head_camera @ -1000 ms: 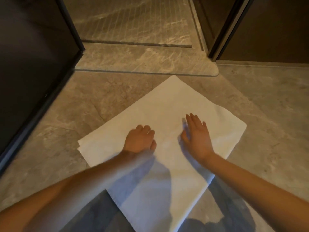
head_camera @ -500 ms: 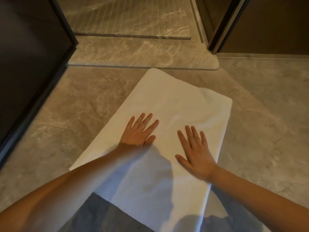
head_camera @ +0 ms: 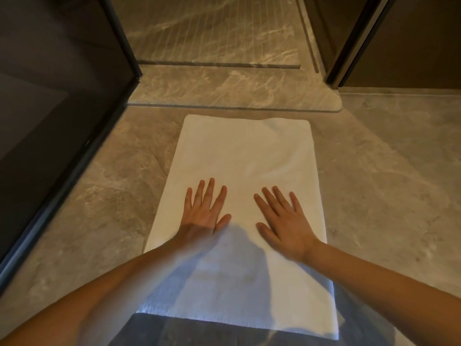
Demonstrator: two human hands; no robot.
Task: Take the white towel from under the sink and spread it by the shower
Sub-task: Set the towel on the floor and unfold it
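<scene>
The white towel lies flat on the stone floor, its far short edge squared to the raised marble shower threshold just beyond it. My left hand rests palm down on the towel's middle left, fingers straight and spread. My right hand presses flat beside it on the right, fingers spread too. The towel's near part lies in the shadow of my arms.
A dark glass shower panel with a black frame runs along the left. The ribbed shower floor lies past the threshold. A dark door and frame stand at the far right. Grey stone floor surrounds the towel.
The towel has turned from a diagonal lie to straight in front of the threshold. My left hand went from curled to flat; both hands now lie spread on the cloth.
</scene>
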